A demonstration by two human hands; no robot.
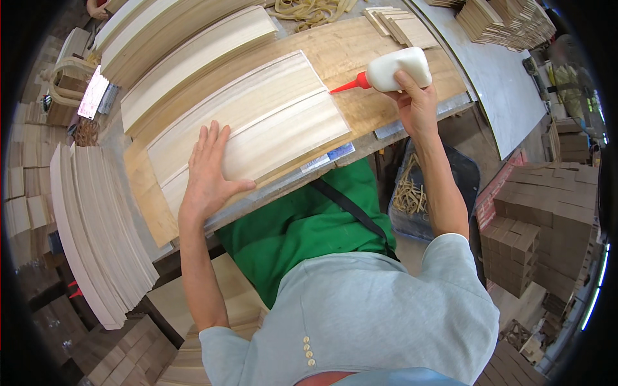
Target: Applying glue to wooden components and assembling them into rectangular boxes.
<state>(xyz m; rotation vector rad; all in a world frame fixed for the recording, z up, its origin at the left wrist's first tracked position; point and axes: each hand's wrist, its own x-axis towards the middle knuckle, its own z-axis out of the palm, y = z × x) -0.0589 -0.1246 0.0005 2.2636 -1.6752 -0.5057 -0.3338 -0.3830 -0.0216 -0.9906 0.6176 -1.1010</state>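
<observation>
Two pale wooden boards (283,119) lie side by side on a tan plywood work board, with a thin seam between them. My left hand (209,170) rests flat on the boards near their left end, fingers spread and thumb out to the right. In my right hand (417,106) is a white glue bottle (393,69) with a red cap and a long red nozzle. The bottle is tilted on its side, and its nozzle tip points left at the boards' right edge, close to the seam. Whether the tip touches the wood I cannot tell.
Stacks of thin boards (193,71) stand behind and left (96,225). Small wooden slats (399,29) lie at the far right of the plywood (444,71). A dark bin (460,174) with wood strips is below, right. Far left, another person's hand (98,9) shows.
</observation>
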